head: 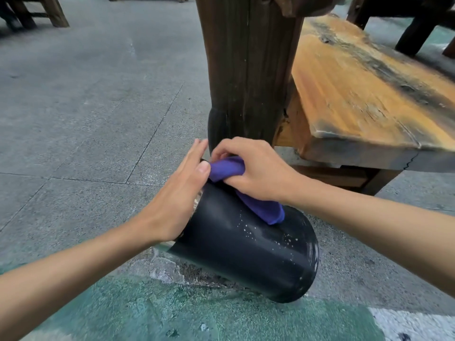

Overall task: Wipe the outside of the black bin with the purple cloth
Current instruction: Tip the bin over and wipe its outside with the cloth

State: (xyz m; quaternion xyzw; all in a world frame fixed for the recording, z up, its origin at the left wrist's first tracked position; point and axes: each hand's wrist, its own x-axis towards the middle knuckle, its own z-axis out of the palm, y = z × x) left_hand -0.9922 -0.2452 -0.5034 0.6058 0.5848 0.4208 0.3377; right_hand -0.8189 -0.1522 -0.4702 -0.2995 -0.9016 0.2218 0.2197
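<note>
both bare forearms reach in from the near edge, and the left hand [179,193] lies open and flat against the rim end of the black cylindrical plastic bin [248,249], gripping nothing, seemingly to steady the bin tipped on its side on the grey paved floor [73,107] so its wall faces up. whether anything is inside cannot be told, as the mouth points away. further right, the right hand [256,168] has its grip closed around the bunched purple cloth [261,207], pressing it on the bin's upper wall beside pale specks, near the dark wooden post [246,70] and worn orange wooden counter [357,89].
</note>
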